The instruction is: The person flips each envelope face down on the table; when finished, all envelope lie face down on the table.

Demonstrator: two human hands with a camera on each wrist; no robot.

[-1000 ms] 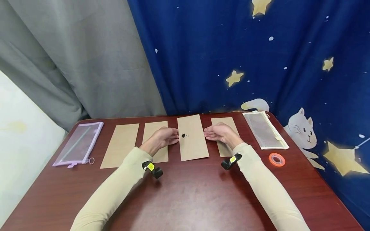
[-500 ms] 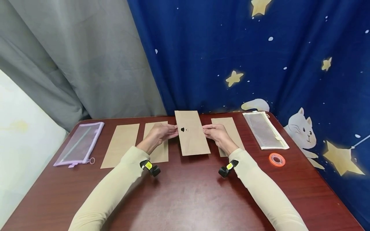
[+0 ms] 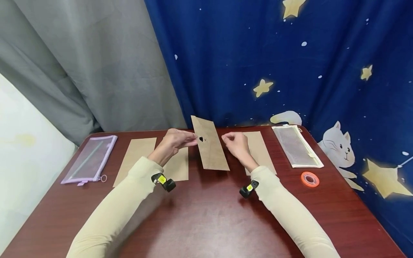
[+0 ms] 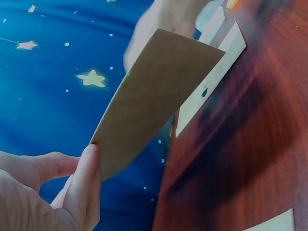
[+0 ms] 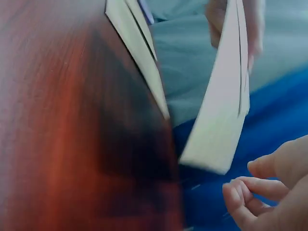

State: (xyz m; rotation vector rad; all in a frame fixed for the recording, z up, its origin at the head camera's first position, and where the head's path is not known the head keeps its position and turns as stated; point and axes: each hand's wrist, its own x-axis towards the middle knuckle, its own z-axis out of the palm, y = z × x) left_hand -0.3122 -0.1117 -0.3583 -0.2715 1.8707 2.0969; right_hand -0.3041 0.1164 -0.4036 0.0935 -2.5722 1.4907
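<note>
My left hand [image 3: 174,141] pinches the left long edge of a flat brown kraft paper piece [image 3: 211,147] with a small black print. It is raised off the table and tilted; whether it is an envelope or a bag I cannot tell. Its shaded side [image 4: 149,96] fills the left wrist view, with my thumb against the edge. The right hand [image 3: 237,145] hovers just right of the paper, apart from it. In the right wrist view its fingers [image 5: 236,195] are loosely curled and hold nothing, below the paper's near end [image 5: 211,144].
Two brown paper pieces lie left, one [image 3: 142,145] partly behind my left arm; another [image 3: 259,148] lies right, beside my right hand. A purple zip pouch [image 3: 90,159] is far left. A white-edged zip pouch [image 3: 297,147] and an orange ring-shaped roll [image 3: 310,179] are right.
The printed paper has come up off the table and turned onto a steeper tilt. My right hand has let go of its right edge; the left hand has risen with it.
</note>
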